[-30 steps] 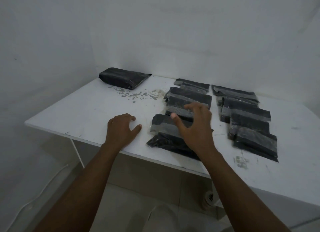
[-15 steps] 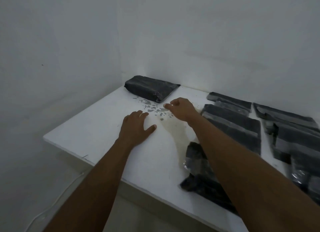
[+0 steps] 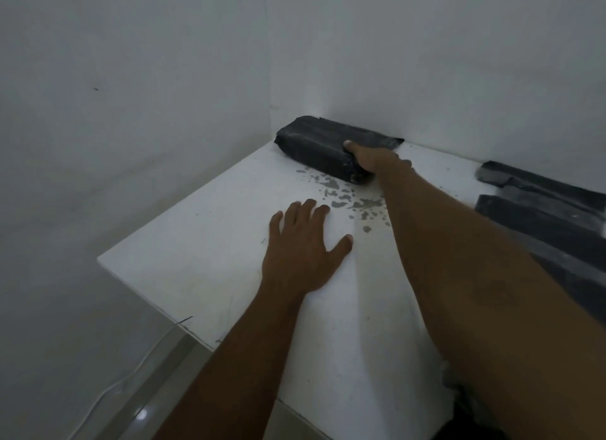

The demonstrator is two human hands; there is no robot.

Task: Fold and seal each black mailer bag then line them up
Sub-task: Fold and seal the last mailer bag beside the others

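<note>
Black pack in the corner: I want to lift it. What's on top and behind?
The right hand rests on the pack at its near end, thumb on top; its fingers are mostly hidden. Behind it stands the wall. What the hand covers cannot be seen.

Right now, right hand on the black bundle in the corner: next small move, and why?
Probably close the right hand on the black bundle and draw it toward the left hand, flat on the table. The thumb lies on its near end, fingers hidden, and the bundle sits in the far corner, apart from the folded bags.
</note>
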